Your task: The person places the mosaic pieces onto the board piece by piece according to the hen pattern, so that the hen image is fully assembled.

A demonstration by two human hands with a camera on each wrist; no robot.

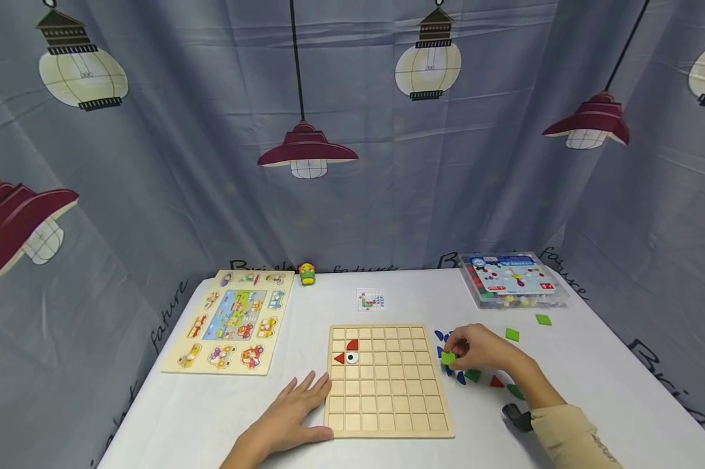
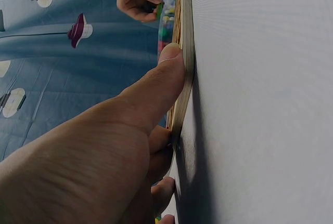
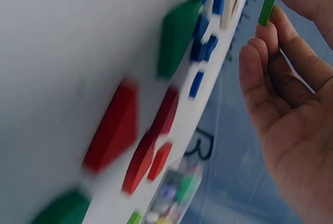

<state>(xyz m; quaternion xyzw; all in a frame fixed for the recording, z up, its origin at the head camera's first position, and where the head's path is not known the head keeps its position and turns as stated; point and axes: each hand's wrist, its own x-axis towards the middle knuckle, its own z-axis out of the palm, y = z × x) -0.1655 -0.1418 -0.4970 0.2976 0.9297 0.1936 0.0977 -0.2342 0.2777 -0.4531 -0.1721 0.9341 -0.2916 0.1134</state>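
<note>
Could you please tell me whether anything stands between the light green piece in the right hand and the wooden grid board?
Only small blue pieces lie beside the right edge of the wooden grid board; the right hand holds the light green piece above their level, so nothing visible blocks it.

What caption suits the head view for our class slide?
Right hand pinches a light-green tile near blue pieces; left hand touches the gridded wooden board.

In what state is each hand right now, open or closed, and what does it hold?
Left hand: open, touching the edge of the wooden grid board.
Right hand: closed, pinching a light green piece.
</note>
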